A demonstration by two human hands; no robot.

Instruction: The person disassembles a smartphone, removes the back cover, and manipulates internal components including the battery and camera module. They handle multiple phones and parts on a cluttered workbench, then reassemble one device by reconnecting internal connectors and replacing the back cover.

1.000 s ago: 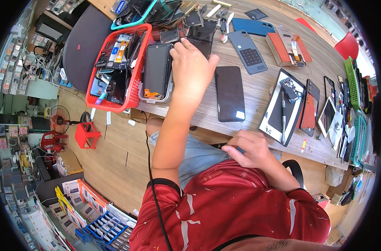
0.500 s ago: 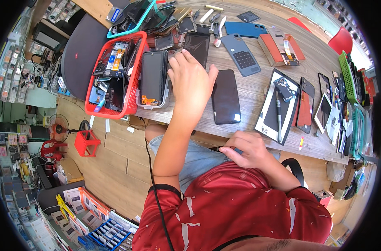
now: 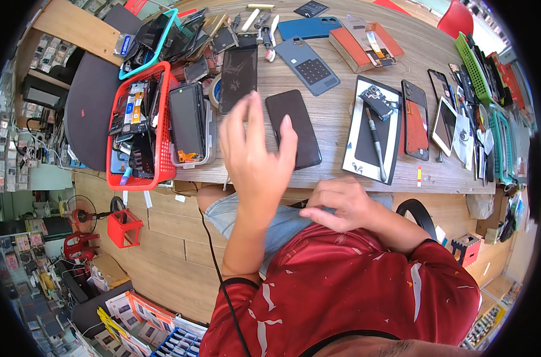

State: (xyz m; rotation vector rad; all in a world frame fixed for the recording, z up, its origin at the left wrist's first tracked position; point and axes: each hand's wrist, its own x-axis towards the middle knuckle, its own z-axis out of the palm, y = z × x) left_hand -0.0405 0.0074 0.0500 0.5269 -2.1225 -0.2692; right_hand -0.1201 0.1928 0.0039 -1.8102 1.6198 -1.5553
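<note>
My left hand hovers over the near edge of the wooden table, fingers spread and nothing in them. Its fingertips reach beside a dark screen panel, and a black phone lies just right of it. To its left, a phone with an orange flex cable rests on a clear plastic box. My right hand rests at my lap below the table edge, its fingers loosely curled together; no object shows in it, though the palm is hidden.
A red basket full of phone parts stands left, with a teal basket behind. On the right lie a screwdriver on a white-bordered tray, an opened phone and a white-framed panel. Phone back covers lie farther back.
My left hand has drawn back toward me from beside the screen panel, and its fingers have spread. My right hand stays at my lap. The whole view has shifted, so the table items appear farther left.
</note>
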